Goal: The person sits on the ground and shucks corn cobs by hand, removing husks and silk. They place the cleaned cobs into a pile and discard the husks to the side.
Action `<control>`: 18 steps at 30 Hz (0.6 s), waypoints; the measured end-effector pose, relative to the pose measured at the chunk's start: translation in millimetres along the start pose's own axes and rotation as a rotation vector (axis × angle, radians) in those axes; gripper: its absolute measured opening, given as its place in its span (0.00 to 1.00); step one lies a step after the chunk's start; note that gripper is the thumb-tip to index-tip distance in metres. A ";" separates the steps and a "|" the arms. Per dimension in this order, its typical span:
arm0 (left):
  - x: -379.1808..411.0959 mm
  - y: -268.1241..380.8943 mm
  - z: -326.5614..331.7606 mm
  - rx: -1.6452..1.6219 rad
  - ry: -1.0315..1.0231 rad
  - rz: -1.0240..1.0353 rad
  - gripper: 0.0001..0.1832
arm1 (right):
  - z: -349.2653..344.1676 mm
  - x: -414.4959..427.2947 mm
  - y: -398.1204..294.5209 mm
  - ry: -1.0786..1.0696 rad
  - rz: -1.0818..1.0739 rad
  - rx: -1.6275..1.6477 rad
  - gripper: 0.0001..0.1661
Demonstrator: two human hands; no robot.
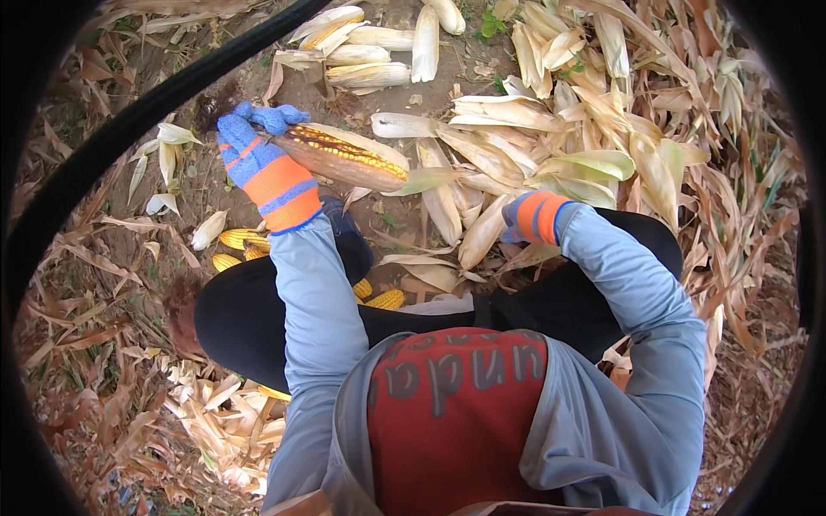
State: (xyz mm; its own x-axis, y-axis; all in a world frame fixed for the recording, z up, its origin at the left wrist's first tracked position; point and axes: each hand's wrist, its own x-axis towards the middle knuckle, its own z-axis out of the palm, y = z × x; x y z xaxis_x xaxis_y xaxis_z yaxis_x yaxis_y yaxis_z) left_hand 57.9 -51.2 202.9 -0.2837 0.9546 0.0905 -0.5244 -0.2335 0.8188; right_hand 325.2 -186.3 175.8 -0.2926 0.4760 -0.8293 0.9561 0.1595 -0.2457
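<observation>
My left hand (258, 138), in a blue and orange knitted glove, grips one end of a maize ear (345, 155). That ear is still partly wrapped; its husk is split along the upper side, with yellow kernels showing through the gap. My right hand (526, 216), gloved the same way, is low over the husks before my right knee. Its fingers point down and are largely hidden, so whether they hold anything is unclear. A pale husk (484, 235) lies right beside its fingertips.
Several unhusked maize ears (368, 74) lie on the soil ahead. Loose husks (497, 145) are heaped ahead and to the right. Bare yellow cobs (242, 240) rest by my left leg, others (387, 299) between my legs. A dark curved bar (161, 97) crosses the upper left.
</observation>
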 end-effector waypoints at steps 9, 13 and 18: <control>-47.6 -34.0 32.7 0.012 -0.242 -0.311 0.22 | -61.0 7.4 -34.9 0.660 -0.507 0.915 0.22; -53.6 -38.3 35.4 0.121 -0.365 -0.338 0.29 | -69.1 4.7 -44.5 0.659 -0.416 0.824 0.19; -60.0 -44.1 37.5 0.103 -0.508 -0.312 0.34 | -71.5 11.0 -44.7 0.726 -0.376 0.859 0.17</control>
State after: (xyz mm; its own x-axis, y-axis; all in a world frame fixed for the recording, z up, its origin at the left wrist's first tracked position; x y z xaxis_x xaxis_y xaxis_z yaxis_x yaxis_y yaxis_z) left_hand 128.2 -91.2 182.6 0.3035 0.9499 0.0753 -0.4331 0.0671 0.8989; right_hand 278.1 -126.5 213.6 -0.2325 0.9468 -0.2225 0.4244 -0.1071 -0.8991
